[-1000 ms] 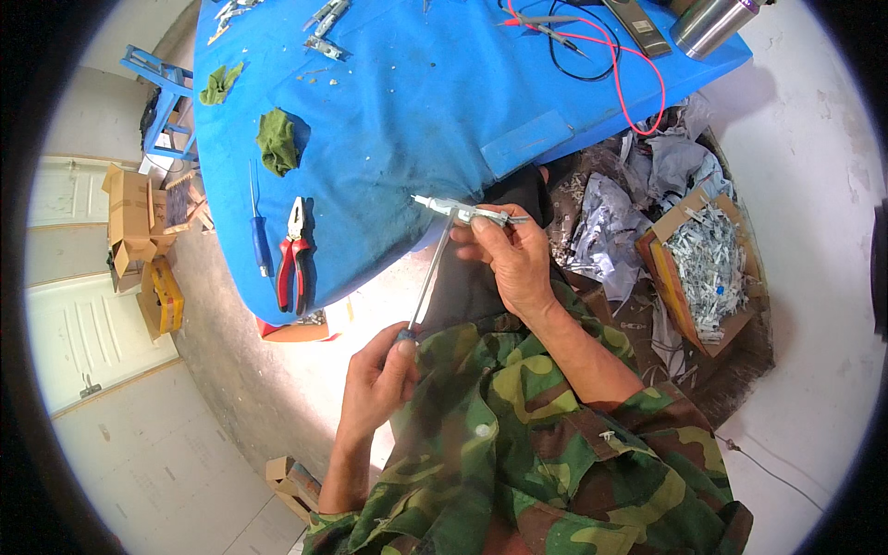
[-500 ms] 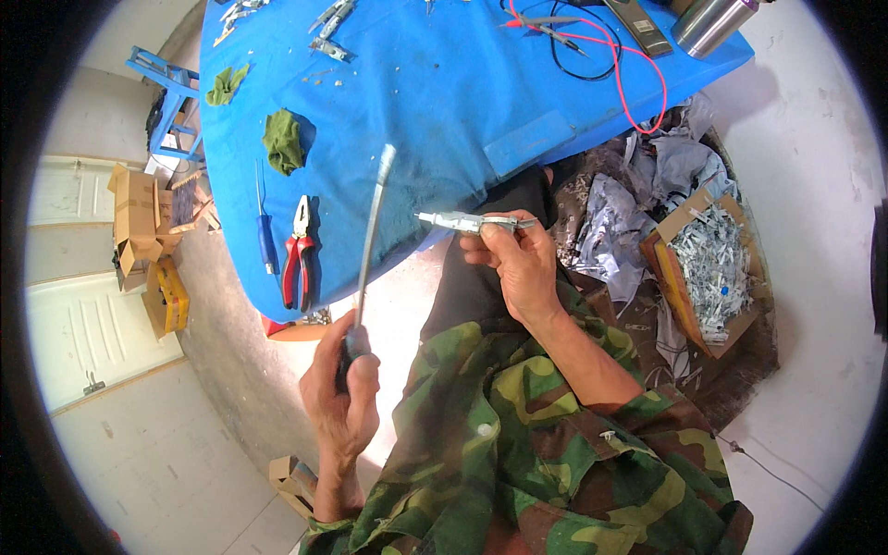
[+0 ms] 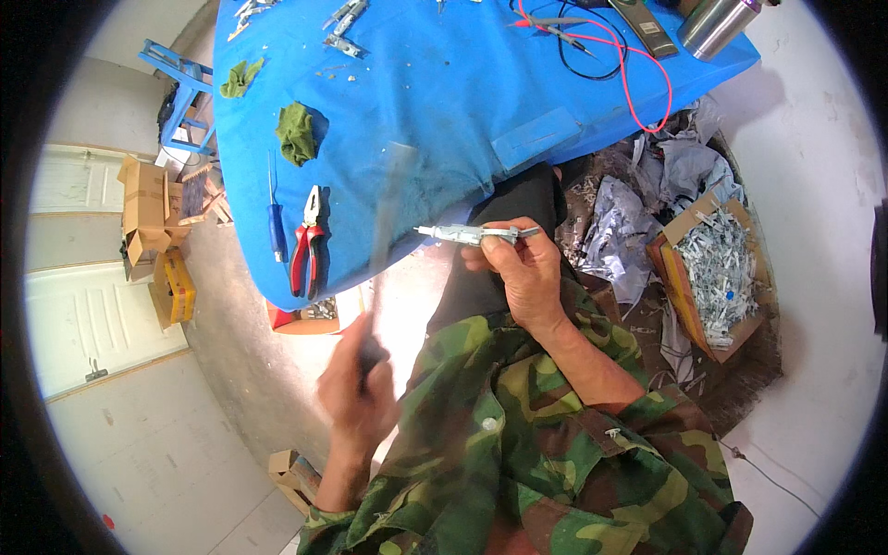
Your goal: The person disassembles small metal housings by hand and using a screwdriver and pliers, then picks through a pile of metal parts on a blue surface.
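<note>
My left hand (image 3: 356, 384) is closed round the dark handle of a long, narrow metal file (image 3: 388, 213), which points up and away toward the table edge. Motion blurs its blade and partly smears the hand. In my right hand (image 3: 523, 277), thumb and fingers pinch a slim, pale grey metal part (image 3: 453, 233) with a thin tip pointing left. The file blade stands to the left of that tip, apart from it. On the blue-covered table (image 3: 416, 92) near my left hand lie red-and-black pliers (image 3: 307, 245) and a blue-handled screwdriver (image 3: 277, 227).
Two green cloths (image 3: 296, 134) lie on the table's left part, with similar metal parts (image 3: 344, 23) at the back. Test leads (image 3: 638, 69) and a metal flask (image 3: 717, 28) are at the back right. An open box of metal pieces (image 3: 717, 277) stands at my right.
The file has swung and shifted slightly right, now blurred. My left hand has moved a little to the right and upright. My right hand keeps its hold on the metal part.
</note>
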The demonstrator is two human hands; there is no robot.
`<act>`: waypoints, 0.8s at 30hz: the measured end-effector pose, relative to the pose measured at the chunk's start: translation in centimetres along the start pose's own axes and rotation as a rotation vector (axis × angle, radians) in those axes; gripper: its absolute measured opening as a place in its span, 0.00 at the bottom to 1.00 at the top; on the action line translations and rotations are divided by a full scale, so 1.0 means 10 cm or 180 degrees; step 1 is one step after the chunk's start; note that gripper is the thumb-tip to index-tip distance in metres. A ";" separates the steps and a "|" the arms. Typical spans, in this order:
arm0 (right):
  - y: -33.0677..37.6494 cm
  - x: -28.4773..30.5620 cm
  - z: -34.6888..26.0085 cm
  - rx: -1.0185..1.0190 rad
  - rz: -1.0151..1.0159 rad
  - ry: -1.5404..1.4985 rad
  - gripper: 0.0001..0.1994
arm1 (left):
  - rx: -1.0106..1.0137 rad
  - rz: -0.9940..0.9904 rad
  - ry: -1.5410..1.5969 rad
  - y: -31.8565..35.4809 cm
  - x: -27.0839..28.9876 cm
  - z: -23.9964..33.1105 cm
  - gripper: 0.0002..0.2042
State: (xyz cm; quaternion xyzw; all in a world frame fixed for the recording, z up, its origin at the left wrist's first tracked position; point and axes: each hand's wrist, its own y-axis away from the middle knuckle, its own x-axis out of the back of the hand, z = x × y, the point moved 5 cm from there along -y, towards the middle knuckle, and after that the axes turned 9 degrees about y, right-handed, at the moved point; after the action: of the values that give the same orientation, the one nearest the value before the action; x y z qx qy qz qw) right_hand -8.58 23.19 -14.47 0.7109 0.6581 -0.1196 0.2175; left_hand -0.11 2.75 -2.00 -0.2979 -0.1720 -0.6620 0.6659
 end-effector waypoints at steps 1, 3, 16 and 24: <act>0.02 -0.01 -0.01 -0.0008 -0.0022 0.0069 0.06 | 0.0354 -0.0400 -0.0233 -0.04 -0.15 -0.11 0.18; 0.03 0.02 -0.01 -0.0009 -0.0006 0.0157 0.06 | 0.0750 -0.0662 0.0064 0.00 -0.27 -0.32 0.19; 0.11 0.07 0.03 0.0023 -0.0133 0.0132 0.05 | 0.0449 0.0030 0.0179 0.04 -0.02 -0.08 0.17; 0.09 0.02 0.03 0.0026 -0.0121 -0.0015 0.07 | 0.0518 -0.0409 0.0080 0.12 -0.18 -0.17 0.20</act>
State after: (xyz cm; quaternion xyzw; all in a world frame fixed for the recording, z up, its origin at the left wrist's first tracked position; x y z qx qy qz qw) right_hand -7.64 23.20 -14.68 0.6988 0.6705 -0.1281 0.2138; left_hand 0.67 3.02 -4.59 -0.2228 -0.2355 -0.6909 0.6462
